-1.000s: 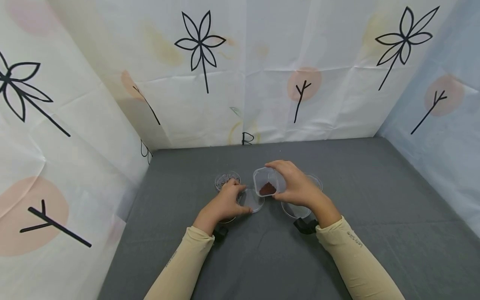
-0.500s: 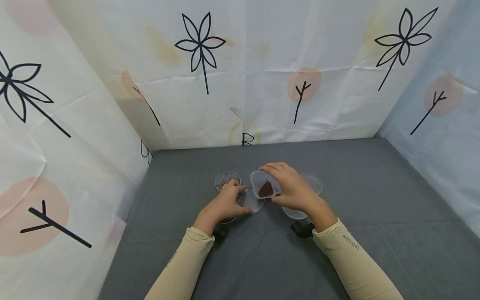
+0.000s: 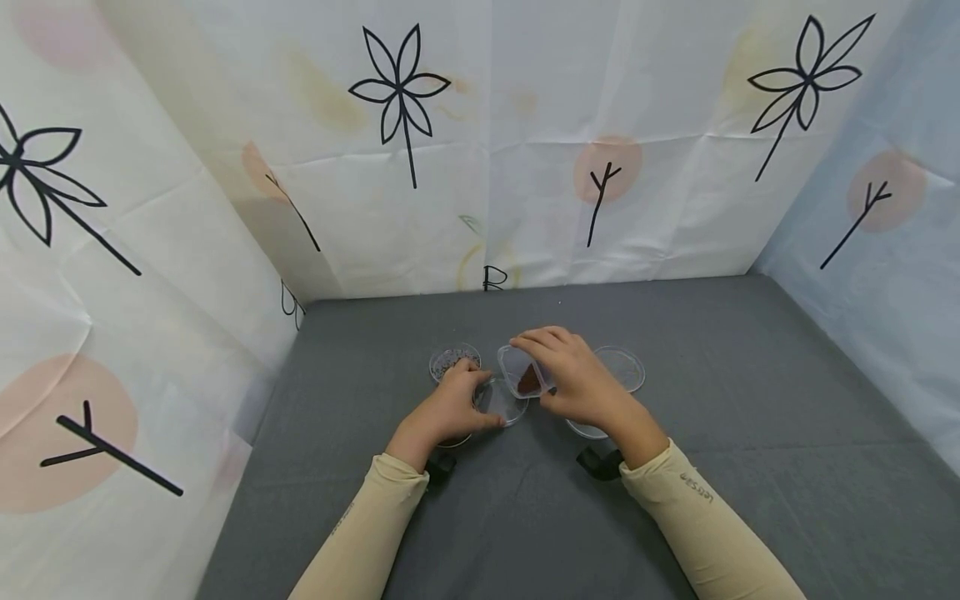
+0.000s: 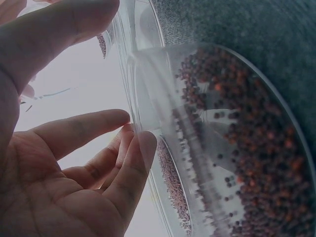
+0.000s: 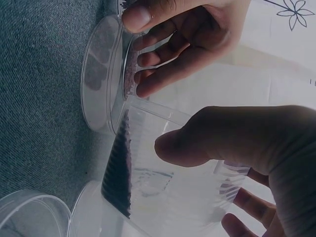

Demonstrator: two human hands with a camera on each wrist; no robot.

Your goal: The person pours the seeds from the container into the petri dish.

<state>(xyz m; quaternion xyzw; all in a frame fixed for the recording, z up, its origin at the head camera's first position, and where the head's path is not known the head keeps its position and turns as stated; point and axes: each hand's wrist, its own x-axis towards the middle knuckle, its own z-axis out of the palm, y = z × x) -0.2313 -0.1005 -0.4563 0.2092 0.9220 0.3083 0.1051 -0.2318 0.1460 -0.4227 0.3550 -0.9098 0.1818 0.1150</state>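
Clear plastic container: held in the right hand above the surface, tilted with its mouth toward the left. Dark red-brown granules lie heaped against its lower side. The right grip is clamped on the container, the thumb on one wall and the fingers on the opposite side. The container's lower edge is at the right side of the middle petri dish; whether they touch cannot be confirmed.

The left hand spans the middle petri dish. Its grip stands apart, thumb at the near part of the rim and fingertips at the far part.

Near-left petri dish: mostly hidden by the left hand in the head view. The left wrist view shows dark red seeds or granules in a dish close to the camera.

Far-left petri dish: holds small greyish-purple granules.

To the right stand two further clear dishes, the far-right dish and the near-right dish, the latter partly behind the right hand.

All dishes rest on a grey cloth-covered surface. Behind it hangs a white sheet bearing black flower drawings. Both arms wear cream sleeves.
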